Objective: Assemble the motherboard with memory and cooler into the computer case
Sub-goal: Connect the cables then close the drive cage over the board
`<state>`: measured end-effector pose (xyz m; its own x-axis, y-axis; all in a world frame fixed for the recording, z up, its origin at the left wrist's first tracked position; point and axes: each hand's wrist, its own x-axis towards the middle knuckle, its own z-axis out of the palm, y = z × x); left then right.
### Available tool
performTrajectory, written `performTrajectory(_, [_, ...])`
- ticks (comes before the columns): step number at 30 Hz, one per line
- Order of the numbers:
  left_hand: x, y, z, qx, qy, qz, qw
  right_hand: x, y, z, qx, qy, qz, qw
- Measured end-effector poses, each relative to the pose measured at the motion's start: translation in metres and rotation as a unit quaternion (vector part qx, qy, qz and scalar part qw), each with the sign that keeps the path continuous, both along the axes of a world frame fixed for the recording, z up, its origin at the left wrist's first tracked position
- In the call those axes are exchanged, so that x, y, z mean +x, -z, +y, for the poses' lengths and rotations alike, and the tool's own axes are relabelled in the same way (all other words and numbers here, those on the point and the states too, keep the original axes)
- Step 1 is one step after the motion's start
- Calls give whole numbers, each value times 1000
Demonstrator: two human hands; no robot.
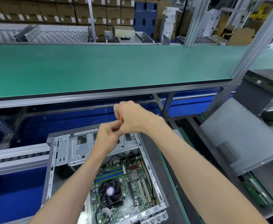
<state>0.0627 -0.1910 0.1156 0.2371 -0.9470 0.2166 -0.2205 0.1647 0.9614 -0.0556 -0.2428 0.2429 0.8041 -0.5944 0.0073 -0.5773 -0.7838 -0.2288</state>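
An open grey computer case [54, 159] lies flat in front of me. Inside it sits the green motherboard [131, 188] with a black cooler fan [110, 192] and blue and green memory slots [109, 174]. Both hands are raised above the case's drive bay [77, 147]. My right hand [132, 117] grips an orange-handled tool [121, 118], probably a screwdriver, mostly hidden by the fingers. My left hand [108, 135] is just below it, its fingers pinching at the tool's lower end; the tip is hidden.
A long green workbench [116, 68] runs across behind the case. A second grey case [239, 143] stands at the right on the black conveyor, with darker cases behind it. An aluminium post [252, 46] rises at the right. Roller tracks lie at the left.
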Motion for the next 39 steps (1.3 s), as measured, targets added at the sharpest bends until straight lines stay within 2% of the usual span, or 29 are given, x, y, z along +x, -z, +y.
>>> performTrajectory(3, [-6,-2,0,5,-75,26,997,6,7,5,-31,75,-7,997])
performTrajectory(6, [-11,-2,2,-7,-103,18,995,12,11,5,-57,76,1,995])
performTrajectory(9, [-7,0,5,-25,-67,-4,997,12,10,1,-37,41,7,998])
performTrajectory(13, [6,-4,1,9,42,-16,999,8,4,0,-15,15,30,999])
performTrajectory(16, [7,-7,0,19,52,-20,998,1,0,0,-14,6,28,1000])
performTrajectory(19, [2,-8,2,7,10,-25,1000,-4,1,1,3,13,3,1000])
performTrajectory(21, [-4,-8,2,-8,-46,-20,999,-3,5,5,-7,53,-14,998])
performTrajectory(25, [-13,-6,5,-9,-99,-3,995,2,10,6,-53,93,11,994])
performTrajectory(27, [-9,-4,6,-4,-71,-4,997,1,6,5,-24,63,13,998])
performTrajectory(30, [4,-4,2,16,29,-26,999,0,0,5,-17,6,27,999])
performTrajectory(33, [11,-9,0,43,54,-31,997,-1,-5,6,11,-8,17,1000])
performTrajectory(36, [7,-10,2,40,21,-29,999,-2,-3,5,17,-6,7,1000])
performTrajectory(39, [-2,-11,1,22,-70,-34,997,3,4,8,-33,71,6,997])
